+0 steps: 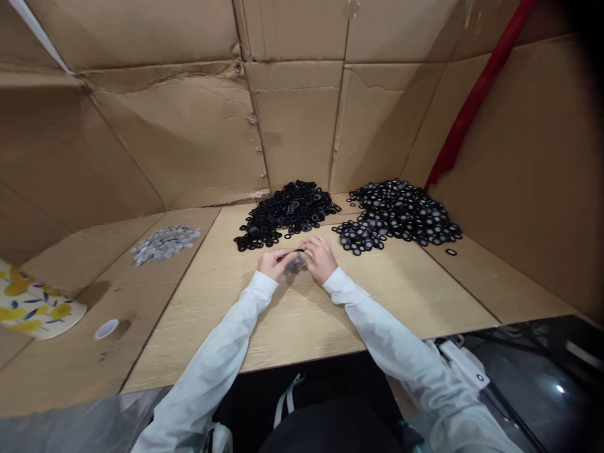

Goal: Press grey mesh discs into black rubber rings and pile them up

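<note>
My left hand [272, 263] and my right hand [320, 258] meet over the middle of the board, fingers closed on a small black ring [299, 251] between them. Below the ring, several grey discs [295, 265] show between my hands, partly hidden by the fingers. Just beyond my hands rises a heap of black rings [292, 211]. To the right of it spreads a pile of black rings with pale grey centres [401, 214]. Over on the left lies a flat pile of loose grey discs [165, 244].
Cardboard walls [297, 126] enclose the table [311, 321] at the back and sides. At the left stand a floral-patterned container [38, 305] and a small white round lid-like piece [106, 328]. Red cloth [476, 100] hangs down the right wall. The table's front edge is close to my body.
</note>
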The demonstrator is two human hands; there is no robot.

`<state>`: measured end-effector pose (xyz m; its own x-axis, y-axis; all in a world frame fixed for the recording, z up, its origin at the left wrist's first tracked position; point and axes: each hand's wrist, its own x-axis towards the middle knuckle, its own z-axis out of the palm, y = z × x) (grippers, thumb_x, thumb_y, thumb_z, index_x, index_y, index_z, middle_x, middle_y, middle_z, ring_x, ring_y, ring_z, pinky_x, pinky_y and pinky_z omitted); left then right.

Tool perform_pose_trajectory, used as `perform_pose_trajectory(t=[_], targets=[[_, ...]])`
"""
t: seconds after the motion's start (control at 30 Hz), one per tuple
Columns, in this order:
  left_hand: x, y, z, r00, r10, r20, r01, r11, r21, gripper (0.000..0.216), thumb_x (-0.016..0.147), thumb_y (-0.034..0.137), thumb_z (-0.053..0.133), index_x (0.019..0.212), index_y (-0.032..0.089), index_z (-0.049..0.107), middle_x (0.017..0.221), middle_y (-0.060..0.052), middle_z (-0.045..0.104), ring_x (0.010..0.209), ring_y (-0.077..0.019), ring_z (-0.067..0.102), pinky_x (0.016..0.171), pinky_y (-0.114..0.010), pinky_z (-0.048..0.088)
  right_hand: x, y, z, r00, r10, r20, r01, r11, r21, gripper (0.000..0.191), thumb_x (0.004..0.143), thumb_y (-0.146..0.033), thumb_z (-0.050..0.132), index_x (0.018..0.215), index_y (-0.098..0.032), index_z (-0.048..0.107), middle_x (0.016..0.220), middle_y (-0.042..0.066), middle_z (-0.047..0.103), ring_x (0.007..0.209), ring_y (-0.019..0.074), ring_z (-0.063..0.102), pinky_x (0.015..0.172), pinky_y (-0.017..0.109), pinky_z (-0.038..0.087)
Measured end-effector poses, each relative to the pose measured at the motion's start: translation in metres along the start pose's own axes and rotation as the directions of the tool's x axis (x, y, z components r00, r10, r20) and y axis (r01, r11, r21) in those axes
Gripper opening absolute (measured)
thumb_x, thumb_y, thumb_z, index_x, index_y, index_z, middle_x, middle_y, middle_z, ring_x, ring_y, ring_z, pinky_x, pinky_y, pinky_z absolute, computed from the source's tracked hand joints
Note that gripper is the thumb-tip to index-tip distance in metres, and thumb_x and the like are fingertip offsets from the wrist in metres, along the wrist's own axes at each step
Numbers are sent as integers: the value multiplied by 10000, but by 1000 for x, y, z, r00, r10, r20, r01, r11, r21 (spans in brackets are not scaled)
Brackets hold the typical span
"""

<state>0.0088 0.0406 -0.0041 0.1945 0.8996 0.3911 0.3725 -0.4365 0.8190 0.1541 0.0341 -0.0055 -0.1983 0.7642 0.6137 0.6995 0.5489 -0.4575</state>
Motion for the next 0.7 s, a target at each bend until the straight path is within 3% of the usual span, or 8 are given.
perform_pose_trajectory(t=[0.13, 0.27, 0.37, 0.5, 0.6, 0.7], targets=[[1, -1, -3, 992, 93, 87, -95, 995, 17, 306, 656, 284, 562, 927, 155, 626, 970, -80, 627, 862, -190, 587, 798, -310, 447, -2, -3, -3, 997, -72, 29, 75, 990, -115, 178, 670, -76, 452, 768, -166, 570, 917, 55, 572, 898, 217, 402, 756, 358, 304], [-1, 9, -8, 998, 37, 45, -40, 997, 70, 222, 645, 274, 574, 829, 184, 660, 863, -59, 660, 805, -199, 601, 786, -344, 450, -1, -4, -3, 997, -78, 24, 79, 995, -55, 124, 701, -144, 469, 772, -166, 568, 915, 62, 566, 920, 220, 398, 788, 378, 300], [-1, 16, -8, 994, -104, -26, 98, 983, -157, 206, 592, 268, 625, 764, 163, 669, 807, -64, 669, 770, -203, 607, 773, -352, 458, 1, -3, 0, 1000, 7, -4, -6, 979, 206, 108, 710, -221, 488, 754, -175, 575, 884, 59, 556, 896, 192, 445, 792, 360, 339], [-1, 17, 0, 939, -343, 2, 281, 769, -574, 333, 459, 275, 720, 743, 114, 656, 805, -95, 663, 734, -203, 612, 743, -366, 474, 5, 0, 5, 980, 171, 105, -199, 766, 612, 164, 659, -317, 544, 719, -174, 597, 866, 47, 546, 816, 152, 515, 672, 279, 416], [-2, 14, 6, 914, -399, 74, 336, 641, -690, 374, 401, 252, 751, 733, 109, 652, 812, -101, 659, 749, -201, 612, 774, -370, 461, 7, 3, 8, 948, 300, 104, -289, 678, 676, 174, 600, -335, 584, 626, -164, 597, 770, 34, 565, 748, 145, 525, 643, 268, 417], [-2, 10, 9, 928, -342, 150, 345, 631, -695, 426, 405, 230, 752, 804, 122, 648, 852, -101, 655, 803, -210, 605, 820, -374, 433, 9, 5, 7, 926, 371, 72, -309, 633, 710, 167, 576, -329, 593, 587, -162, 595, 685, 15, 582, 707, 138, 526, 685, 280, 407]])
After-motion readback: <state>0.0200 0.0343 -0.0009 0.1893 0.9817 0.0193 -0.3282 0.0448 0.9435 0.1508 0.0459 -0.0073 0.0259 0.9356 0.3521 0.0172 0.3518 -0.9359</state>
